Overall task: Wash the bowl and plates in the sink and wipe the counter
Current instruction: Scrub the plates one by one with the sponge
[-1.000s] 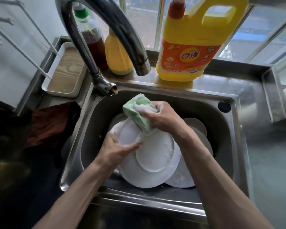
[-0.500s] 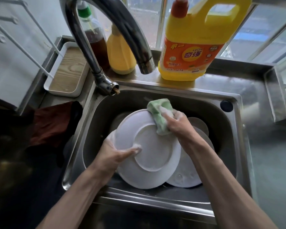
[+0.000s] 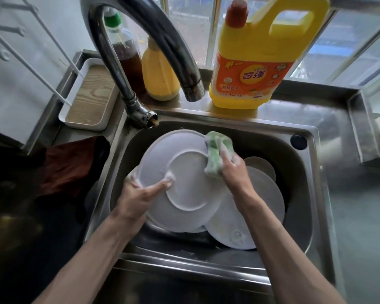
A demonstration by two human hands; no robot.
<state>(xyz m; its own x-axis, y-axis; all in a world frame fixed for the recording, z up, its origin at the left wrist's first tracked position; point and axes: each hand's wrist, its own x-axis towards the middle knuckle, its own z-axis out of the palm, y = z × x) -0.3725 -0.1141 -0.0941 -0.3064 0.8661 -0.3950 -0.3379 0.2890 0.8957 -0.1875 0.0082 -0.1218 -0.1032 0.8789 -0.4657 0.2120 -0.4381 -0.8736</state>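
Left hand (image 3: 140,194): fingers curled round the left rim of a round white plate (image 3: 191,207), thumb laid on its face, holding it tilted inside the stainless-steel sink (image 3: 316,227). Right hand (image 3: 233,170): clamped on a crumpled green sponge cloth (image 3: 215,156), which is pressed to the plate's upper right edge. Both hands carry suds. Beneath and to the right lies a second white plate (image 3: 237,231), and behind it a smaller pale round dish (image 3: 261,167), possibly the bowl. Neither can be judged clean. No water leaves the curved chrome tap (image 3: 169,47).

Stage, as judged: one plate is being soaped. Rinsing, the other dishes and the wiping of the grey steel counter (image 3: 360,216) remain. A dark reddish-brown cloth (image 3: 68,170) at the sink's left may serve for the wiping.

Writing, left to right: the green-capped bottle of dark liquid (image 3: 125,53) and the small yellow squeeze bottle (image 3: 158,77) show no legible label. The large yellow detergent jug with red cap (image 3: 257,47) bears an orange label reading "奇强" and "KEON"; its smaller print is too fine to read.
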